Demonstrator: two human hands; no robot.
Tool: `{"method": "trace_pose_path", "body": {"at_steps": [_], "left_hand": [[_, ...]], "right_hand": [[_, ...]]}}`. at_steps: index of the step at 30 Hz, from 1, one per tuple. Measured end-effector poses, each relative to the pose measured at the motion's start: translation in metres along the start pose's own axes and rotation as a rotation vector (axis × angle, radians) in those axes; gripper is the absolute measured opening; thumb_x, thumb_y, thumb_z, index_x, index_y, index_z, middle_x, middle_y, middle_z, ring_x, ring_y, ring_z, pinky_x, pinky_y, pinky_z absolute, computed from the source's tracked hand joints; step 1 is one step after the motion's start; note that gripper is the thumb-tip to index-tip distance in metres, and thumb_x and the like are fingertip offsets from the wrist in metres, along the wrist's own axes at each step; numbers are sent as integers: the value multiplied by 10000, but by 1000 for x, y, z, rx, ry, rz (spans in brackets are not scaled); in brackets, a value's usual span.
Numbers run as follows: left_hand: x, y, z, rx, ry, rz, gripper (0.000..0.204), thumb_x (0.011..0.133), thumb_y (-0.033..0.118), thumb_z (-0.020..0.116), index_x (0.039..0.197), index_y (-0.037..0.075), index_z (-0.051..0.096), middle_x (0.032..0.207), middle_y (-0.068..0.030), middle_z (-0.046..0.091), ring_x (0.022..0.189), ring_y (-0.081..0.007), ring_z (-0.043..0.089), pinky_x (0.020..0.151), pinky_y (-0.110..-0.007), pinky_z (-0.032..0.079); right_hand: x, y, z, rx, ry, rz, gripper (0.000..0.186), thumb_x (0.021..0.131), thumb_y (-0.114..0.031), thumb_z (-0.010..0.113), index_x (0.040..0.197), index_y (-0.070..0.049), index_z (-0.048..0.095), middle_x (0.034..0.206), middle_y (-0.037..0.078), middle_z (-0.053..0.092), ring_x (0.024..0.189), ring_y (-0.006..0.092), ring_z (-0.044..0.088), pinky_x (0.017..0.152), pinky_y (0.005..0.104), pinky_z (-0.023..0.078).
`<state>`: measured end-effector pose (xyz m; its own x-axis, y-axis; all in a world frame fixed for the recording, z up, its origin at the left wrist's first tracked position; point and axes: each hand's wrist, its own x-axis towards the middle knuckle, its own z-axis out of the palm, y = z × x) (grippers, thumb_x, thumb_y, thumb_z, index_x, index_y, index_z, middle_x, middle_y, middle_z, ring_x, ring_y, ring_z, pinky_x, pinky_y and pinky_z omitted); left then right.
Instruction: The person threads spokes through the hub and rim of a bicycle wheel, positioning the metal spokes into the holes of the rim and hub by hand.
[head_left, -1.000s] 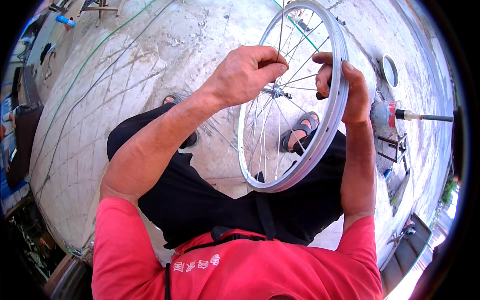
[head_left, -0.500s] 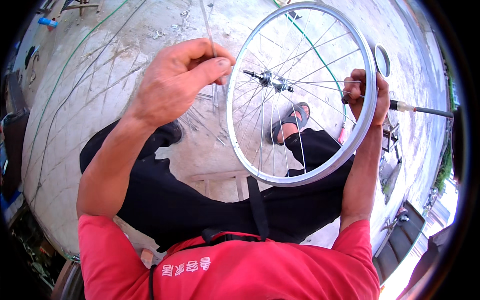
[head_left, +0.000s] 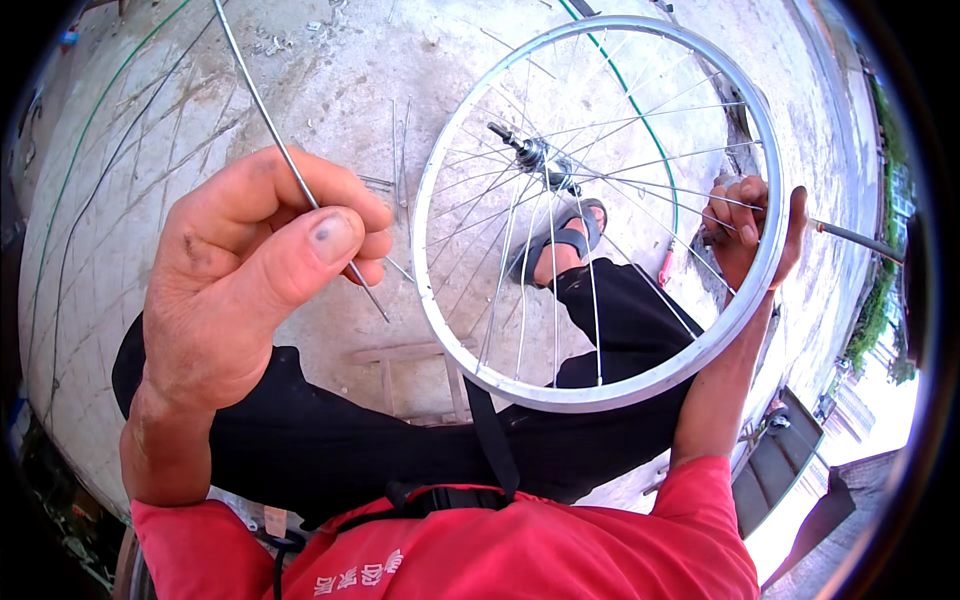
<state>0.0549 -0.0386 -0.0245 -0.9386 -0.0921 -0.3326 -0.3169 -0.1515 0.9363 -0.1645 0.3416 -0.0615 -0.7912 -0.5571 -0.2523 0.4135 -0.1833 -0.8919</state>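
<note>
Between the thumb and fingers of my left hand is a thin metal spoke, slanting from the upper left down toward the wheel. To its right stands a silver bicycle wheel, tilted toward me, its rim apart from my left hand. Several spokes join the rim to the hub; the hub's axle points up and left. My right hand grips the rim at its right side, fingers on the inner side and thumb outside. What else those fingers may hold is hidden.
Loose spokes lie on the concrete floor beyond my left hand. A green hose runs behind the wheel, and a dark rod extends right of my right hand. My sandalled foot shows through the wheel, near a wooden frame.
My left hand has come nearer and lower to the left, and the spoke now tilts more. The wheel and my right hand sit slightly lower in view; the right fingers have shifted.
</note>
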Motion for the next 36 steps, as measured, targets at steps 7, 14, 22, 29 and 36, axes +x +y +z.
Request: {"method": "trace_pose_path", "body": {"at_steps": [7, 14, 22, 29, 36], "left_hand": [[35, -69, -18, 69, 195, -321, 223, 999, 206, 566, 1052, 6, 649, 908, -63, 670, 786, -129, 636, 720, -269, 495], [44, -182, -45, 707, -8, -538, 283, 930, 229, 649, 1024, -37, 663, 859, -114, 697, 774, -186, 670, 735, -308, 516], [55, -127, 2, 782, -159, -228, 387, 899, 284, 646, 1114, -38, 642, 900, -176, 703, 865, -310, 679, 802, -386, 517], [60, -102, 31, 649, -302, -231, 386, 924, 205, 650, 1214, -46, 609, 993, -137, 687, 914, -191, 655, 840, -322, 519], [59, -89, 39, 720, -339, -232, 383, 938, 228, 620, 1206, -46, 618, 1010, -153, 690, 918, -218, 661, 857, -345, 522]], "right_hand": [[1, 0, 6, 19, -68, -8, 665, 1011, -640, 364, 698, -83, 549, 539, -20, 429, 578, 110, 335, 561, 297, 244], [3, 1, 0, 74, -255, -11, 742, 1026, -623, 326, 1124, 24, 676, 602, 4, 526, 608, 120, 331, 570, 280, 247], [4, 5, 4, 25, -410, 14, 873, 1001, -693, 269, 1134, 70, 672, 556, 27, 525, 606, 108, 367, 549, 258, 270], [11, 1, 22, -93, -428, -31, 862, 998, -700, 252, 978, 33, 705, 590, 43, 578, 592, 114, 406, 570, 249, 357], [13, 4, 26, -115, -371, -87, 819, 986, -698, 300, 989, 22, 691, 634, 53, 591, 587, 119, 459, 591, 247, 375]]}}
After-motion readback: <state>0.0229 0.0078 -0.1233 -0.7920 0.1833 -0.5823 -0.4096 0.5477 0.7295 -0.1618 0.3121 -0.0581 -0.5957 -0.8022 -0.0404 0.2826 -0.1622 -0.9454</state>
